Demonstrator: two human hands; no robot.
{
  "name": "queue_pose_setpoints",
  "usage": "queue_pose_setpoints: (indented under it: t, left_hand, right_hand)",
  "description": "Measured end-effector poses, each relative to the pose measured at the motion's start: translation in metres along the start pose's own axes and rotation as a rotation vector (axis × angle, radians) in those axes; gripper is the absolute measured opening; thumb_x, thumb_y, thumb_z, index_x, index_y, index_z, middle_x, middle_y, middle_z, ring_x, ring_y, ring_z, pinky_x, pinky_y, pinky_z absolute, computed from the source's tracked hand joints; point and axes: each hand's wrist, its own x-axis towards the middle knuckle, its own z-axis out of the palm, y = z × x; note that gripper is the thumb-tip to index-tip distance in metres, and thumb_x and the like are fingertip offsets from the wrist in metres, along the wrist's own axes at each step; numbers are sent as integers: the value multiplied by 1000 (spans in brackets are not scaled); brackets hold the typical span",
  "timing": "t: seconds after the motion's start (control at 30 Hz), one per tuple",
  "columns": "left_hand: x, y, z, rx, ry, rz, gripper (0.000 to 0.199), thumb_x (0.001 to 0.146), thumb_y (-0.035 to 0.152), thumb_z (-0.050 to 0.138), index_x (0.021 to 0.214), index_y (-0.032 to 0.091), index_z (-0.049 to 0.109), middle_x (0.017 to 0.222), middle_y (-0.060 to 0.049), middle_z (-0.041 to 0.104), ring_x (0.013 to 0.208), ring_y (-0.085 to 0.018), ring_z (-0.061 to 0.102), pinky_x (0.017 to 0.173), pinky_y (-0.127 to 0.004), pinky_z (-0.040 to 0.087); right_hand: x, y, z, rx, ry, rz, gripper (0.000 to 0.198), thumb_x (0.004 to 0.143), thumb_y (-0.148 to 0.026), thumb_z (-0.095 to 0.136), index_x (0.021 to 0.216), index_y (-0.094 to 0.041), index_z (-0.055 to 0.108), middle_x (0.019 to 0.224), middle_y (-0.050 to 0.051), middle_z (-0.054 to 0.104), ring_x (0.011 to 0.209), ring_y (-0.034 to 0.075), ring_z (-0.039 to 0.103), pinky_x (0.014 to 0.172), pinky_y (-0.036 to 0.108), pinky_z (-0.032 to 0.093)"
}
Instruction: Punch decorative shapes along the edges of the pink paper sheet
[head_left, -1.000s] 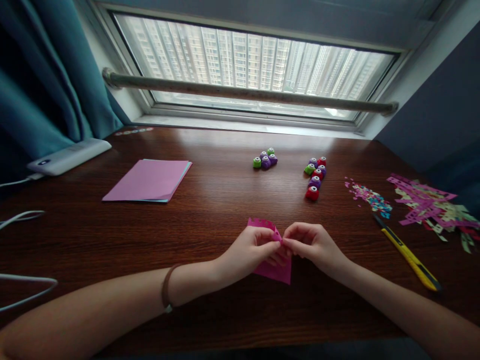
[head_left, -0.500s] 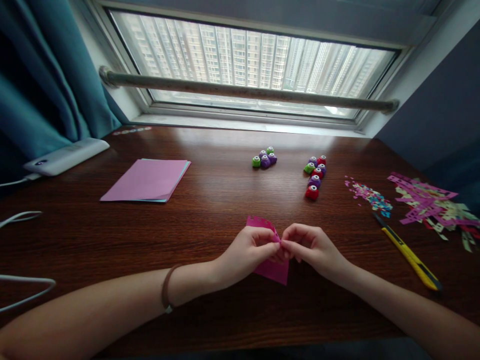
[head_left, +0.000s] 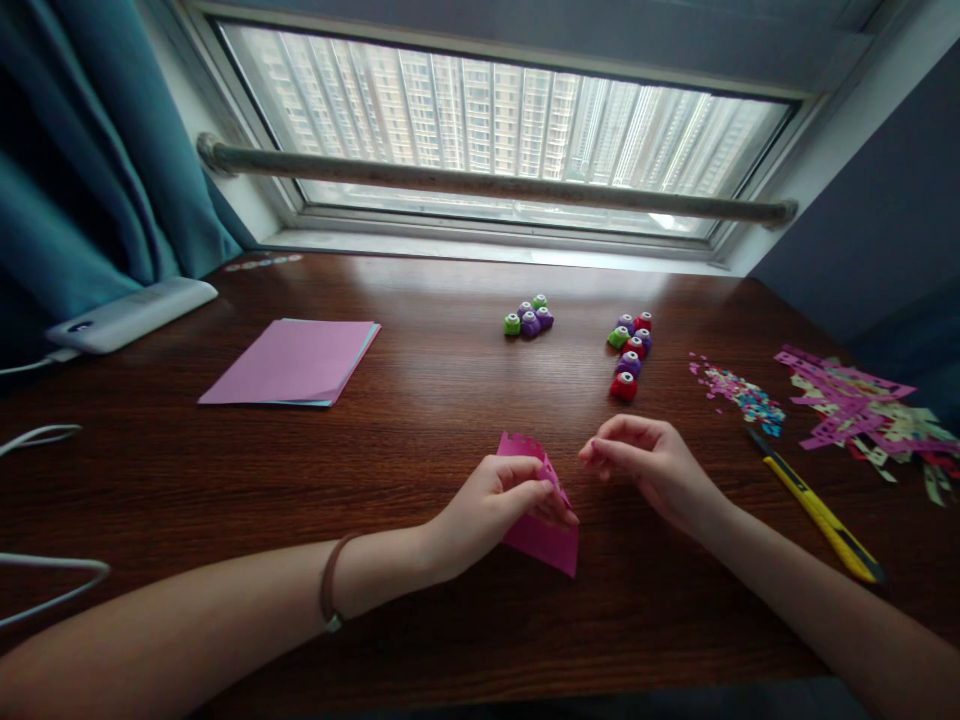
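Note:
My left hand (head_left: 502, 510) is closed around a bright pink sheet of paper (head_left: 544, 545), pinching it between thumb and fingers. Small notches or punched shapes run along the paper's far edge, and its right side is bent up. Part of the sheet is hidden behind my fingers. Just to the right, apart from the paper, my right hand (head_left: 652, 460) is in a pinch, thumb against fingertips. A tiny pinkish speck shows at those fingertips, too small to make out. Beyond my right hand stand several small red, purple and green craft punches (head_left: 630, 362).
Another group of punches (head_left: 529, 322) sits farther back. Pink and blue paper sheets (head_left: 292, 360) lie left. At right are paper confetti (head_left: 742, 395), punched paper strips (head_left: 862, 400) and a yellow utility knife (head_left: 825, 518). A white device (head_left: 139, 312) and cables (head_left: 56, 572) lie far left.
My right hand has pulled away from the pink paper, up and to the right, its fingertips still pinched. My left hand stays nearly in place with the paper.

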Motion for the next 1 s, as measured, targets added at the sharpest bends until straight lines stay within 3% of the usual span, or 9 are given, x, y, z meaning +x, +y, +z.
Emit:
queue_pose_setpoints:
  t: [0.2,0.3,0.4,0.5,0.7,1.0]
  left_hand:
    - [-1,-7,-3,-121,-7,-33,22,82,28,55,78,8,65,81,-11,69,78,-20,66,76,-31,52]
    - [-2,-8,-2,-124,7,-49,22,80,28,57,76,8,65,77,-10,69,72,-19,66,72,-30,52]
    - [-2,-6,-1,-115,19,-70,21,78,29,59,75,9,63,75,-10,69,68,-19,66,68,-30,53]
    - [-2,-4,0,-97,22,-86,21,77,29,60,74,8,62,76,-11,69,69,-20,66,67,-31,53]
    - [-3,-4,0,-35,7,-75,20,79,29,60,75,9,62,76,-9,68,71,-19,65,68,-29,52]
    - [-6,-9,0,223,-60,48,15,80,23,58,85,10,65,88,-9,66,81,-18,60,73,-27,48]
  right_hand:
    - [36,-15,-80,-419,520,-251,25,65,-34,73,77,-15,63,78,8,67,71,21,64,66,32,51]
    - [46,-19,-119,-861,797,-276,17,65,-30,71,74,-16,65,75,7,67,69,22,63,68,33,49]
    - [48,-19,-141,-1207,797,-249,11,70,-24,64,79,-18,69,78,4,68,74,20,63,75,31,46]
    - [47,-18,-151,-1368,766,-178,17,73,-21,59,85,-18,71,81,4,69,76,20,63,75,29,45]
    - [45,-17,-160,-1495,796,-50,21,75,-25,55,89,-20,71,77,8,68,74,25,62,65,33,43]
    - [42,-20,-162,-1639,846,101,30,79,-25,46,97,-22,70,99,12,64,81,30,59,57,34,38]
